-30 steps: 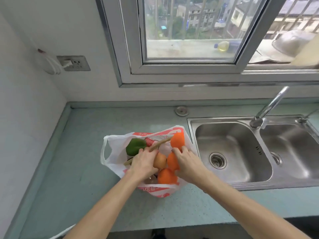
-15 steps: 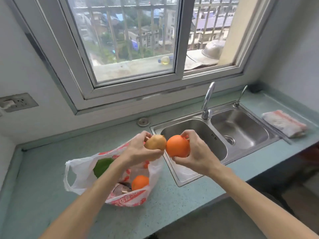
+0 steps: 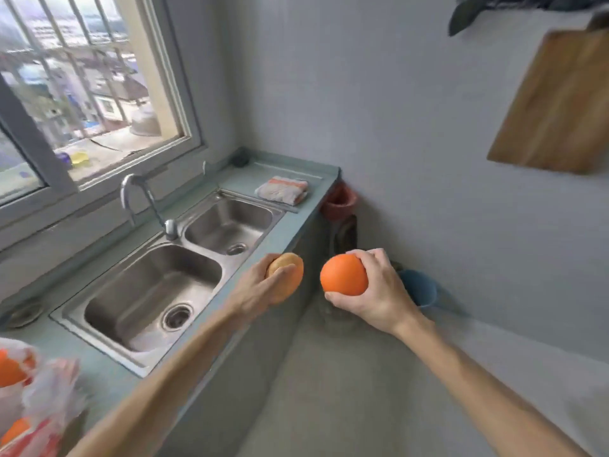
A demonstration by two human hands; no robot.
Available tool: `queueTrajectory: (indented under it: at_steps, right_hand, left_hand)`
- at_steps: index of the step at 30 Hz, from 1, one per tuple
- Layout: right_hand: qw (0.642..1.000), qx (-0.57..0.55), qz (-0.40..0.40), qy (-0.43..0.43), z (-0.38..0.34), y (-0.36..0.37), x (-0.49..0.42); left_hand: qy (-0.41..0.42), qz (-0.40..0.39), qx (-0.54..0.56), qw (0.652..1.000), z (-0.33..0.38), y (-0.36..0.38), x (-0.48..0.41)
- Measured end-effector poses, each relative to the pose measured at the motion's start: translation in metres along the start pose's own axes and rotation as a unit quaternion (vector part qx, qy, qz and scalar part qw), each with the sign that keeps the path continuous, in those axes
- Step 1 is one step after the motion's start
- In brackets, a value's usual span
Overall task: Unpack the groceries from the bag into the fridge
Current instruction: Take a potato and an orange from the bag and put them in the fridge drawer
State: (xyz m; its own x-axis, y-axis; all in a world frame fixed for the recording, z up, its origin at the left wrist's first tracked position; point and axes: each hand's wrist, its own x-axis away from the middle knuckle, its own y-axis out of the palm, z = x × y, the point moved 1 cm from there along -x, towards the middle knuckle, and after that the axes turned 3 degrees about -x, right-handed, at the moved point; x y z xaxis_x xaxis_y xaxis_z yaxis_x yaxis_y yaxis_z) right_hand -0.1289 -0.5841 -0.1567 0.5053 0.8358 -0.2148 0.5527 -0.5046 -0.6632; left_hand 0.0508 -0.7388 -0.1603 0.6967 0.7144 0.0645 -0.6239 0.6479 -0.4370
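Observation:
My left hand (image 3: 263, 286) grips a tan, yellowish round fruit (image 3: 286, 275), held out over the counter's front edge. My right hand (image 3: 375, 291) holds a bright orange (image 3: 343, 274) over the floor, a little to the right of the other fruit. The white and red plastic grocery bag (image 3: 39, 400) lies at the far lower left on the counter, with oranges (image 3: 11, 371) still showing inside it. No fridge is in view.
A steel double sink (image 3: 155, 291) with a curved tap (image 3: 138, 196) fills the teal counter under a barred window. A folded cloth (image 3: 283, 189) lies at the counter's far end. A wooden board (image 3: 553, 103) hangs on the right wall; a blue bucket (image 3: 418, 288) stands on the floor.
My view has swung right, away from the bag. Both hands have carried the tan fruit and the orange off the counter and out over the floor, and they are further apart.

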Motion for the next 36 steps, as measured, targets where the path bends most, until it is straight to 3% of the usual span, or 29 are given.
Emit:
queueTrajectory:
  at_steps: [7,17,27,32,36]
  right_hand:
    - [0.984,0.028,0.13,0.117,0.12,-0.158,0.085]
    - [0.92,0.017,0.309,0.242,0.242,-0.322,0.158]
    - [0.796,-0.137,0.488,0.331,0.34,-0.51,0.206]
    - [0.749,-0.186,0.545,0.328,0.386,-0.585,0.248]
    - [0.691,-0.287,0.606,0.27,0.445,-0.649,0.264]
  left_hand:
    - [0.066,-0.153,0.008,0.986,0.096,0.201,-0.044]
    - [0.143,-0.325,0.049,0.933,0.232,0.436,-0.092]
    - [0.116,-0.517,0.137,0.837,0.396,0.662,-0.131]
    - [0.06,-0.588,0.162,0.79,0.456,0.77,-0.116]
    - [0.001,-0.627,0.209,0.75,0.502,0.868,-0.104]
